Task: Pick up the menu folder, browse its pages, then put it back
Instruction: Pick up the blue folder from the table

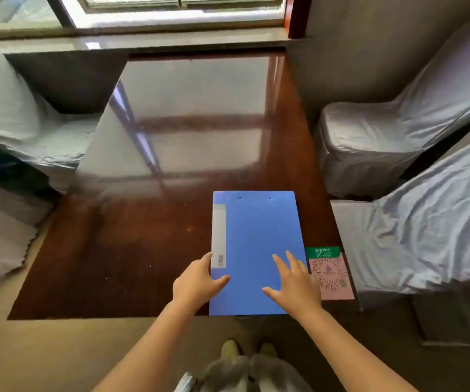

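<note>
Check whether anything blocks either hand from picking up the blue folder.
Nothing visible does. The left hand is already at the blue folder's spine edge and the right hand lies over its cover. The pink card sits beside it on the table, apart from the grip.

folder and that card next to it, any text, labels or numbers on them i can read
Blue folder: no readable text on the cover.
White spine label: a small barcode near its lower end, digits too small to read.
Pink card: white characters on its green header, too blurred to read; the round code pattern below holds no legible words.
</note>
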Tool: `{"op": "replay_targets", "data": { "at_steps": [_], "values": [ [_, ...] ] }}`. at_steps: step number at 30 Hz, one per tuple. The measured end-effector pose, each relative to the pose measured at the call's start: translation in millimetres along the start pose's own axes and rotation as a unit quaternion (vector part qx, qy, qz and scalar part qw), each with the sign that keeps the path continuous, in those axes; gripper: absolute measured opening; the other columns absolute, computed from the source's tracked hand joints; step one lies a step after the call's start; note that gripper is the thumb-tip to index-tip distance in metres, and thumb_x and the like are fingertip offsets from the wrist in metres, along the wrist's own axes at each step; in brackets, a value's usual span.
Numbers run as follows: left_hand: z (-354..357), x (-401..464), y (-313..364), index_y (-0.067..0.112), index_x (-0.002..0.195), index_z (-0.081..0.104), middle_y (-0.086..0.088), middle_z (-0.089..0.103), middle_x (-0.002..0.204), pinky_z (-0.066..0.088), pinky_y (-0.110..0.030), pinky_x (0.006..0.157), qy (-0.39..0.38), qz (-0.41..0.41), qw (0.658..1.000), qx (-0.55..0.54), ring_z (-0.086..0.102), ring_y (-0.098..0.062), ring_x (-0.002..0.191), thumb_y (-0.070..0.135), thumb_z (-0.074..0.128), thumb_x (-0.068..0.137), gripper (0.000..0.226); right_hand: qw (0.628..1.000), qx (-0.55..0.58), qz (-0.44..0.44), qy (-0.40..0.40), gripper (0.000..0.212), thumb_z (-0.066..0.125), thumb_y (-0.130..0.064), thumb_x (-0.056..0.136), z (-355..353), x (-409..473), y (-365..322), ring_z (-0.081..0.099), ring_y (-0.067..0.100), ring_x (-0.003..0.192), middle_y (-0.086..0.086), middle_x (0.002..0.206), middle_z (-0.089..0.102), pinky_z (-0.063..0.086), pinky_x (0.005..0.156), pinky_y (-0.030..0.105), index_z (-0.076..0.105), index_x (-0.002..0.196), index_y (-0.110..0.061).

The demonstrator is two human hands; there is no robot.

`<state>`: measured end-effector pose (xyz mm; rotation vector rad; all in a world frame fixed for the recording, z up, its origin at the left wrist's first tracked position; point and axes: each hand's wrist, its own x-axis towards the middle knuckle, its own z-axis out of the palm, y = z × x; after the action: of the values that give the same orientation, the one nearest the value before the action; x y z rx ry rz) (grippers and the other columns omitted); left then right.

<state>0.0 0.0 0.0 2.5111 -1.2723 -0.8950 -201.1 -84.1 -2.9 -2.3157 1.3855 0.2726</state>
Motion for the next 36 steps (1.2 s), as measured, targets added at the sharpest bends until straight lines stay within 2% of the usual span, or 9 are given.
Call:
{"op": "replay_targets", "data": {
  "at_steps": [4,9,12,16,18,20,27,32,36],
  "values": [
    [10.3,-4.3,-6.7,0.028,0.120,0.047,0.003,0.063,0.108,0.048,-0.029,0.062,-0.034,-0.048,0.998,0.000,0.060,-0.014,0.090,0.052,0.061,0.071,0.056,0.999,-0.012,0.009,-0.039,0.082,0.054,-0.057,0.083,23.4,-3.4,-9.5,0.017,0.028,0.142,0.006,0.158,0.013,0.036,0.105,0.041,0.013,0.147,-0.027],
    [28.2,-6.3,-3.9,0.009,0.105,0.057,-0.006,0.067,0.102,0.053,-0.030,0.061,-0.026,-0.103,0.988,-0.111,0.061,-0.017,0.079,0.030,0.069,0.077,0.037,0.999,-0.033,0.010,-0.026,0.078,0.052,-0.054,0.086,37.0,-6.1,-12.2,0.012,0.028,0.143,0.007,0.158,0.013,0.034,0.107,0.041,0.014,0.147,-0.023],
    [31.7,-3.2,-4.8,0.002,0.116,0.052,-0.006,0.064,0.096,0.045,-0.020,0.056,-0.036,-0.160,0.966,-0.202,0.057,-0.015,0.079,0.024,0.069,0.081,0.045,0.998,-0.056,0.002,-0.022,0.076,0.049,-0.054,0.088,40.2,-5.9,-11.7,0.013,0.030,0.143,0.009,0.158,0.013,0.036,0.106,0.039,0.014,0.147,-0.022],
    [29.3,0.2,-14.8,0.004,0.099,0.063,-0.011,0.070,0.099,0.057,-0.034,0.075,-0.076,-0.155,0.932,-0.320,0.067,-0.022,0.091,0.011,0.062,0.085,0.016,0.998,-0.056,0.003,-0.018,0.073,0.047,-0.054,0.089,37.8,-3.8,-11.9,0.015,0.029,0.143,0.008,0.157,0.016,0.041,0.102,0.037,0.016,0.147,-0.022],
    [22.7,-2.0,-18.3,0.010,0.097,0.058,-0.011,0.068,0.105,0.057,-0.030,0.067,-0.078,-0.153,0.910,-0.377,0.068,-0.020,0.094,0.011,0.060,0.088,0.010,0.999,-0.035,-0.006,-0.023,0.071,0.047,-0.053,0.089,33.1,-2.4,-12.2,0.015,0.027,0.143,0.006,0.157,0.017,0.041,0.101,0.036,0.017,0.147,-0.024],
    [10.9,-5.8,-21.0,0.014,0.098,0.058,-0.008,0.070,0.100,0.058,-0.027,0.060,-0.079,-0.140,0.887,-0.432,0.071,-0.013,0.086,0.012,0.058,0.090,0.008,1.000,0.019,-0.014,-0.018,0.066,0.049,-0.050,0.090,24.0,-0.2,-11.8,0.020,0.023,0.141,0.002,0.155,0.024,0.043,0.099,0.035,0.023,0.145,-0.026],
    [-49.4,-21.0,-22.6,0.016,0.103,0.064,-0.001,0.078,0.091,0.061,-0.031,0.063,-0.063,-0.067,0.823,-0.561,0.072,-0.022,0.089,0.010,0.054,0.091,0.017,0.962,0.246,0.046,0.106,0.063,0.064,-0.029,0.087,-37.6,11.3,5.4,0.038,0.023,0.132,0.005,0.146,0.039,0.043,0.098,0.037,0.033,0.141,-0.020],
    [-79.8,-24.9,-15.8,0.010,0.119,0.059,-0.011,0.072,0.112,0.060,-0.037,0.074,-0.054,-0.001,0.806,-0.589,0.068,-0.029,0.101,0.017,0.056,0.087,0.033,0.853,0.512,0.103,-0.006,0.057,0.058,-0.021,0.091,-86.7,15.5,27.4,0.055,0.022,0.112,0.006,0.137,0.049,0.052,0.084,0.036,0.031,0.141,-0.024],
    [-97.6,-28.7,-9.3,0.015,0.121,0.060,-0.012,0.070,0.116,0.060,-0.038,0.071,-0.075,0.056,0.794,-0.600,0.067,-0.031,0.103,0.020,0.057,0.082,0.040,0.834,0.550,0.019,-0.034,0.032,0.059,-0.026,0.090,-112.8,8.3,35.8,0.070,0.011,0.090,-0.012,0.108,0.069,0.056,0.060,0.021,0.049,0.119,-0.036]
  ]
}}
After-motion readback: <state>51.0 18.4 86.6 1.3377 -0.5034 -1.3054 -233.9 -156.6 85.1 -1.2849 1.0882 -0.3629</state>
